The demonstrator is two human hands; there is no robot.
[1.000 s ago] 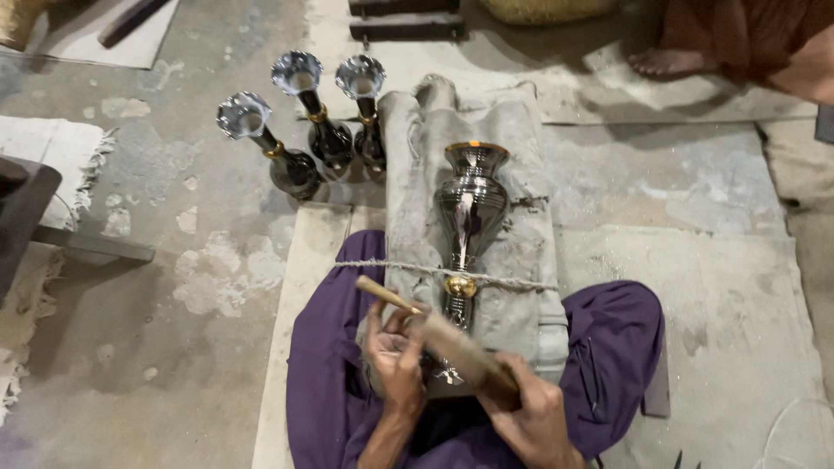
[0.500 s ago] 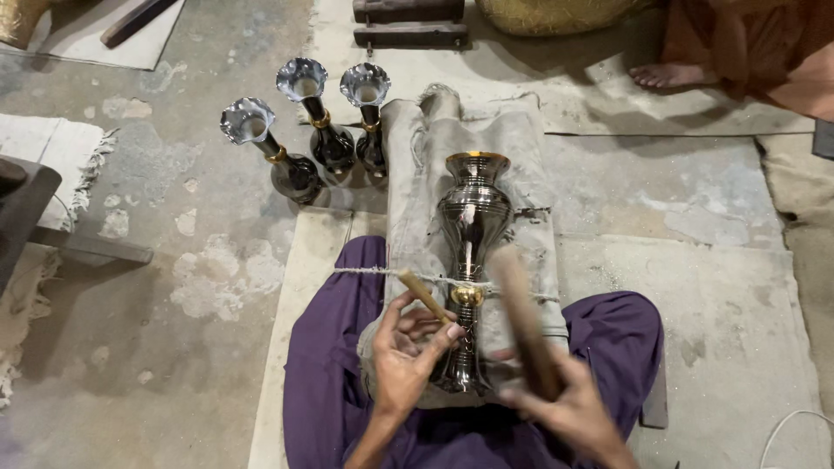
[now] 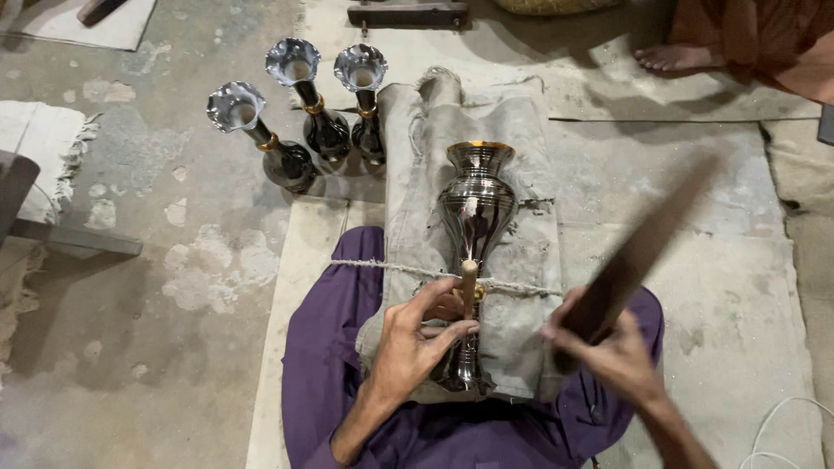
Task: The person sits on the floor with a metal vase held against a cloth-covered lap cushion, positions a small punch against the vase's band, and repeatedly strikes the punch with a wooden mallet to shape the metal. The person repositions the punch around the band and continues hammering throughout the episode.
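A shiny metal vase [image 3: 476, 208] with a gold rim lies on a grey cloth pad [image 3: 521, 148] over my lap, tied down by a rope [image 3: 382, 267]. My left hand [image 3: 417, 334] holds a small wooden peg [image 3: 469, 287] upright against the vase's narrow neck. My right hand [image 3: 608, 352] grips a dark flat wooden stick [image 3: 647, 243], raised up and to the right, blurred by motion.
Three dark fluted metal vases [image 3: 287, 139] stand on the concrete floor at upper left. Another person's bare foot [image 3: 678, 56] and orange garment are at upper right. A woven mat [image 3: 43, 165] lies at left, a wooden block [image 3: 408, 13] at top.
My right hand has swung the wooden stick from low over the vase up and out to the right. My left hand has set the peg upright on the vase's neck.
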